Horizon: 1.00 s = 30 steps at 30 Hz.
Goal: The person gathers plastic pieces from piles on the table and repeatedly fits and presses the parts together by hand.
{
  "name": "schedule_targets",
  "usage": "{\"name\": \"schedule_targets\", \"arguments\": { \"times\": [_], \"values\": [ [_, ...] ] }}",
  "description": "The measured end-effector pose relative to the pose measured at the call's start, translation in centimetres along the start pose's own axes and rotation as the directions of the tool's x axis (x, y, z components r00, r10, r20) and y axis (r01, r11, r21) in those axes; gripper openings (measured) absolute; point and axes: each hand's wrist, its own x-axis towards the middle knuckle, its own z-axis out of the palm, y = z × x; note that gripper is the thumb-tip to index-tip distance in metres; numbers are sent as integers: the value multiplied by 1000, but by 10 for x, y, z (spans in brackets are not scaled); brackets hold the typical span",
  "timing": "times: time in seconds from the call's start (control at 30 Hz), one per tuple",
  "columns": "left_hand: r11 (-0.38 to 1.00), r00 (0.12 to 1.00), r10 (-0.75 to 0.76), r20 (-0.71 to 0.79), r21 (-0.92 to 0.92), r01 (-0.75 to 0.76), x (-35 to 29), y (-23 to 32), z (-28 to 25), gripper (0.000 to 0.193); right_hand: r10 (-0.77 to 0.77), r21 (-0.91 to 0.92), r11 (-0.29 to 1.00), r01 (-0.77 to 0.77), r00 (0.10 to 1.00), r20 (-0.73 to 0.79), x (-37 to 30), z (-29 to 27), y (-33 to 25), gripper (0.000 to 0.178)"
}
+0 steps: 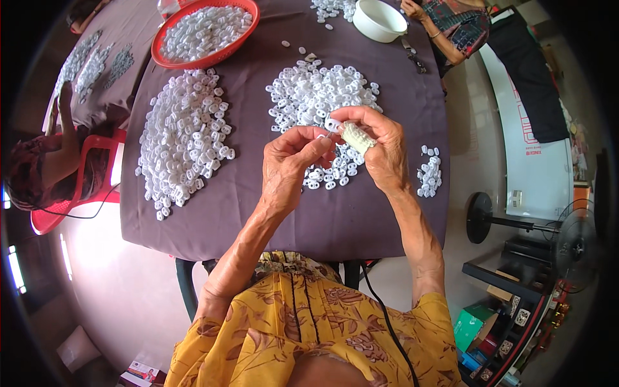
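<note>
Above the table, both my hands meet over a pile of small white oval two-hole plastic pieces, which look like cord locks. My right hand is closed, pinching one white two-hole cord lock at its fingertips. A pale cream ribbed wrap covers its thumb. Just left of it, my left hand is closed too, thumb against forefinger, with a small whitish piece partly hidden in the pinch. Its exact shape is too covered to read.
A larger white heap lies at left, a small one at right. At the back stand a filled red basket and a white bowl. Other people sit around the tables; one's hand is near the bowl. A red chair stands left.
</note>
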Motion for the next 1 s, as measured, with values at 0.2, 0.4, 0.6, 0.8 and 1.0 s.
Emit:
{"name": "schedule_targets", "arguments": {
  "times": [0.2, 0.4, 0.6, 0.8, 1.0],
  "values": [
    [1000, 1000, 8, 0, -18, -8, -1, 2, 1, 12, -50, -20, 999, 50, 999, -4, 0, 1, 3, 18],
    [1000, 1000, -15, -4, -18, 15, -1, 1, 1, 11, -53, -92, 994, 54, 999, 10, -4, 1, 2, 21],
    [1000, 1000, -14, -12, -7, 14, -1, 3, 1, 13, -74, -76, 994, 74, 997, 7, -4, 2, 2, 21],
    [1000, 1000, -12, -11, -19, 12, -2, 2, 1, 14, -98, -108, 989, 97, 995, -7, -5, 4, 2, 21],
    [999, 999, -20, -37, 26, 21, -1, 1, 2, 17, -81, -99, 992, 81, 997, 1, -6, 2, 2, 22]
  ]
}}
